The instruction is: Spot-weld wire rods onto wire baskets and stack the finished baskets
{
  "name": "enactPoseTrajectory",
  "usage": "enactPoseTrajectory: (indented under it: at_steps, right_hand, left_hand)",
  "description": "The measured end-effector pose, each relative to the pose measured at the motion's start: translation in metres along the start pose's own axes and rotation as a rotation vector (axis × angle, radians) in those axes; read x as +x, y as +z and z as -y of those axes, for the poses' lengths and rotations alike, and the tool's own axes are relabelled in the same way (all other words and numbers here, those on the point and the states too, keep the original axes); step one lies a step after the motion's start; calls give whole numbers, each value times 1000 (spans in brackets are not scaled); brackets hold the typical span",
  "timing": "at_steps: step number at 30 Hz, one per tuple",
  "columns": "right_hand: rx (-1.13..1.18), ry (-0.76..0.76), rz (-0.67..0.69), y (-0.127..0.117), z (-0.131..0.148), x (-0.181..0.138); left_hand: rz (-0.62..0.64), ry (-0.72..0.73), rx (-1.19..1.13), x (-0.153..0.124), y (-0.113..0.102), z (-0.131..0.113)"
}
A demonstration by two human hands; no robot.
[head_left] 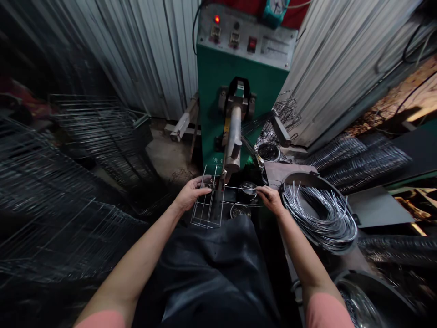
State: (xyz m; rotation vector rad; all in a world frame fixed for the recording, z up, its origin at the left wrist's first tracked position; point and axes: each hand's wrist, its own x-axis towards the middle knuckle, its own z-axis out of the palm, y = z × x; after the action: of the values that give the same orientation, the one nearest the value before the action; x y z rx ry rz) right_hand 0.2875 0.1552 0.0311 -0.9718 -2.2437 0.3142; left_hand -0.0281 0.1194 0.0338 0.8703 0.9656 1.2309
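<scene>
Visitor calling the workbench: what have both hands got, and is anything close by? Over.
Left hand gripping wire frame. Right hand pinching thin rod. Metal machine arm reaching in between them, close to the frame.

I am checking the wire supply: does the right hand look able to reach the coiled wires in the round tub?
Probably yes: the right hand is near the tub, and nothing visible covers the coiled wires, though it pinches a thin wire.

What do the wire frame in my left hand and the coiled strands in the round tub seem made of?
Wire frame: bare metal, perhaps steel, by its thin, shiny rods. Coiled strands: likely metal wire, silvery and smooth, with bright highlights.
</scene>
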Motion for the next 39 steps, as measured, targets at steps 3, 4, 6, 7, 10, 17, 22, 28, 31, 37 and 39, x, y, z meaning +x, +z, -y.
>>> enactPoseTrajectory:
  at_steps: [3,4,6,7,10,17,22,28,31,37,39]
  right_hand:
    - [10,0,2,0,-2,2]
    - [12,-4,0,0,-2,2]
    - [15,-8,-8,0,-3,3]
    - [16,-8,-11,0,-3,3]
    - [25,-5,-17,0,-4,3]
    - [29,8,-4,0,-9,4]
    - [39,-30,-11,1,-11,6]
    - [51,-49,14,2,-13,14]
    - [46,-48,29,2,-16,18]
    - [39,-45,42,0,-23,21]
    - [36,-37,51,0,-25,21]
  left_hand:
    - [-8,-4,-7,1,0,-2]
    - [-8,-7,-8,1,1,-3]
    - [-5,-12,-6,1,2,-5]
    - [-3,-13,-6,1,3,-5]
    - [1,0,-6,0,4,-7]
    - [-6,-1,-9,2,5,-5]
    - [-37,16,-12,0,6,-2]
    - [-77,60,21,-6,6,-5]
    - [-80,72,22,-5,6,-5]
    - [-60,57,-16,0,9,-1]
    - [-67,52,-19,2,9,0]
